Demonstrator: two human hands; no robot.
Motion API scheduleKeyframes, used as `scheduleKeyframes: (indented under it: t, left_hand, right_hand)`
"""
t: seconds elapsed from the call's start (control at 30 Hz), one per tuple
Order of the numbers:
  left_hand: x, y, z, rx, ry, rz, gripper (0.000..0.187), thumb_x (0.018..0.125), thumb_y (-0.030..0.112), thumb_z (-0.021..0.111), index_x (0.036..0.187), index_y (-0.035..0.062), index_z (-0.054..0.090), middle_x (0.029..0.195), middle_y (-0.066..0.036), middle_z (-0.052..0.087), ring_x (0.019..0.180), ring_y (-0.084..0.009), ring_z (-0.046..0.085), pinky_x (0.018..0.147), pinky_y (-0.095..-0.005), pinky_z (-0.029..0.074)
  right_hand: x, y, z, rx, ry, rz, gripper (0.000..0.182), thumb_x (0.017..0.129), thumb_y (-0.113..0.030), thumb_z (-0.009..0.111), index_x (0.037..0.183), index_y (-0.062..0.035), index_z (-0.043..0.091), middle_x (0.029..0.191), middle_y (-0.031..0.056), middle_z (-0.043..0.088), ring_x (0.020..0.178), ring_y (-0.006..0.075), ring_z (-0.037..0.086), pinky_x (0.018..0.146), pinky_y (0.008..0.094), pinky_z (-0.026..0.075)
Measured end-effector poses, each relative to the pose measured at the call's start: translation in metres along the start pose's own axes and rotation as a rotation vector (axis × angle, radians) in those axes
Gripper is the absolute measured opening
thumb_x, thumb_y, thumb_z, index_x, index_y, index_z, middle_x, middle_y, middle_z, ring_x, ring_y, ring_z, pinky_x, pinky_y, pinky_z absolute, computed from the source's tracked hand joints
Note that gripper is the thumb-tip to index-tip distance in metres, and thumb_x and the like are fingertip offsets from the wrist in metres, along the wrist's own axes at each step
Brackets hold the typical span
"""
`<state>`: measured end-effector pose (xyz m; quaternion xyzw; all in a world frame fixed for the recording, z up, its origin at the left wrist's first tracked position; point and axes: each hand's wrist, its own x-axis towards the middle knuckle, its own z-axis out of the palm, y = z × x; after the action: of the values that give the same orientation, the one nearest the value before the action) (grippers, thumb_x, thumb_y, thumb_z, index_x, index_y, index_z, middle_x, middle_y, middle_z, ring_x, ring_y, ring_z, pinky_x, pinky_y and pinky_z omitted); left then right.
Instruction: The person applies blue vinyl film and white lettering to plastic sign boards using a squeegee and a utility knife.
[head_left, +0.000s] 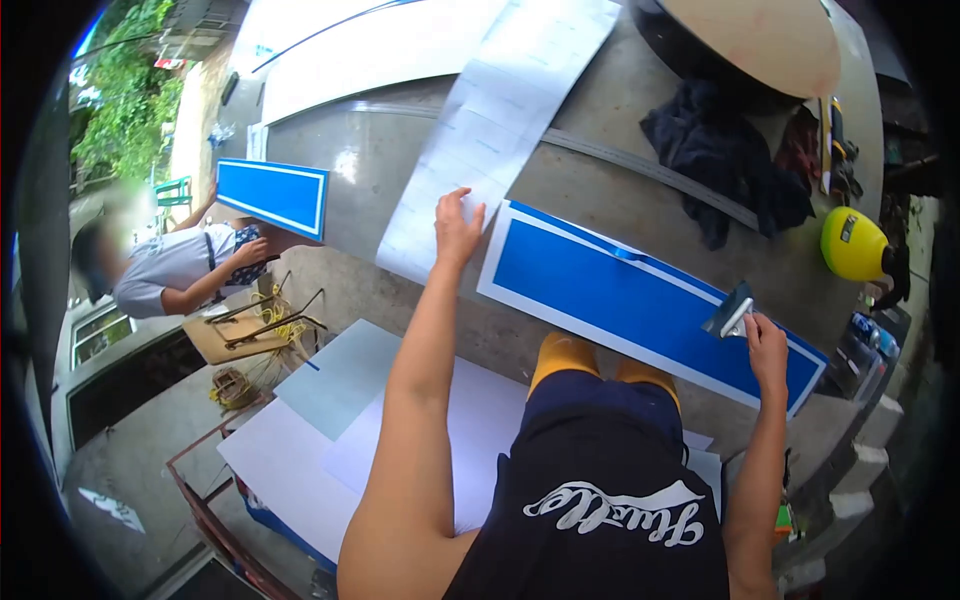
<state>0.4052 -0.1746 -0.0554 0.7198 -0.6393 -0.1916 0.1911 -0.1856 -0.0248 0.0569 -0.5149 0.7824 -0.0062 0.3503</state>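
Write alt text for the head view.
A person's right hand holds a squeegee at a long blue panel with a white border; their open left hand is by a long white sheet. At left, another person stands by a shorter blue panel.

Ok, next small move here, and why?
Probably bring the left hand onto the long blue, white-bordered panel to steady it: that hand is over the long white paper sheet, while the right hand holds a dark-bladed squeegee over the panel.
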Motion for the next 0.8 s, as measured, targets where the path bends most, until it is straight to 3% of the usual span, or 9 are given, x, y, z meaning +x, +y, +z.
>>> scheduleKeyframes:
  t: [0.03, 0.07, 0.13, 0.3, 0.4, 0.47, 0.7, 0.8]
  left_hand:
    - [0.006, -0.006, -0.004, 0.066, 0.066, 0.029, 0.048, 0.096, 0.027, 0.073, 0.138, 0.0088, 0.060, 0.136, -0.017, 0.061, 0.130, -0.0372, 0.057, 0.107, -0.0500, 0.046]
    - [0.011, -0.009, -0.009, 0.020, 0.008, -0.024, 0.052, 0.097, 0.029, 0.071, 0.143, 0.0096, 0.056, 0.146, -0.016, 0.056, 0.139, -0.0366, 0.051, 0.113, -0.0530, 0.043]
    - [0.022, -0.024, -0.012, 0.011, -0.008, -0.031, 0.056, 0.098, 0.032, 0.071, 0.147, 0.0112, 0.053, 0.153, -0.017, 0.051, 0.145, -0.0372, 0.046, 0.117, -0.0558, 0.038]
    - [0.048, -0.043, -0.028, -0.009, -0.014, -0.245, 0.061, 0.099, 0.037, 0.068, 0.152, 0.0138, 0.049, 0.162, -0.017, 0.038, 0.150, -0.0389, 0.040, 0.122, -0.0616, 0.030]
    - [0.057, -0.041, -0.034, -0.013, 0.056, -0.253, 0.061, 0.099, 0.035, 0.070, 0.151, 0.0127, 0.049, 0.160, -0.018, 0.040, 0.147, -0.0409, 0.042, 0.120, -0.0606, 0.033]
    - [0.055, -0.015, -0.038, 0.082, 0.157, -0.090, 0.057, 0.093, 0.022, 0.075, 0.144, 0.0104, 0.053, 0.148, -0.016, 0.047, 0.134, -0.0380, 0.051, 0.109, -0.0551, 0.042]
    - [0.019, 0.082, -0.014, -0.152, -0.203, 0.192, 0.028, 0.092, 0.014, 0.074, 0.119, 0.0098, 0.068, 0.116, -0.011, 0.066, 0.111, -0.0318, 0.063, 0.098, -0.0452, 0.049]
    - [0.006, 0.100, 0.011, -0.179, -0.293, 0.230, 0.023, 0.091, 0.011, 0.075, 0.114, 0.0106, 0.071, 0.114, -0.009, 0.068, 0.108, -0.0308, 0.064, 0.095, -0.0448, 0.050]
  right_hand:
    - [0.011, -0.016, 0.012, 0.029, 0.032, -0.038, 0.040, 0.108, -0.036, 0.059, 0.094, 0.0000, 0.069, 0.073, 0.0208, 0.065, 0.069, 0.0427, 0.063, 0.064, 0.0476, 0.046]
    - [0.000, -0.010, 0.009, 0.030, 0.072, -0.020, 0.040, 0.109, -0.035, 0.059, 0.093, 0.0006, 0.069, 0.071, 0.0203, 0.064, 0.066, 0.0403, 0.063, 0.063, 0.0470, 0.046]
    - [-0.001, -0.019, 0.008, 0.040, 0.030, 0.009, 0.040, 0.109, -0.034, 0.058, 0.093, 0.0011, 0.068, 0.068, 0.0193, 0.061, 0.062, 0.0342, 0.062, 0.062, 0.0453, 0.045]
    - [0.000, -0.026, 0.018, 0.048, 0.052, 0.005, 0.040, 0.110, -0.032, 0.058, 0.092, 0.0020, 0.066, 0.067, 0.0185, 0.059, 0.059, 0.0300, 0.057, 0.061, 0.0429, 0.043]
    - [0.005, -0.041, 0.015, 0.037, 0.043, 0.020, 0.038, 0.109, -0.030, 0.059, 0.091, 0.0031, 0.066, 0.066, 0.0177, 0.059, 0.059, 0.0280, 0.054, 0.061, 0.0423, 0.042]
    - [0.008, -0.052, 0.012, 0.038, 0.012, 0.033, 0.038, 0.109, -0.029, 0.060, 0.091, 0.0032, 0.066, 0.066, 0.0172, 0.059, 0.059, 0.0276, 0.055, 0.061, 0.0423, 0.042]
    - [0.007, -0.071, 0.010, 0.039, 0.014, 0.030, 0.039, 0.108, -0.033, 0.060, 0.094, 0.0022, 0.068, 0.068, 0.0179, 0.061, 0.061, 0.0293, 0.060, 0.062, 0.0425, 0.045]
    - [0.006, -0.068, 0.011, 0.016, 0.021, 0.040, 0.040, 0.107, -0.038, 0.060, 0.099, -0.0009, 0.072, 0.072, 0.0196, 0.065, 0.069, 0.0385, 0.065, 0.066, 0.0446, 0.048]
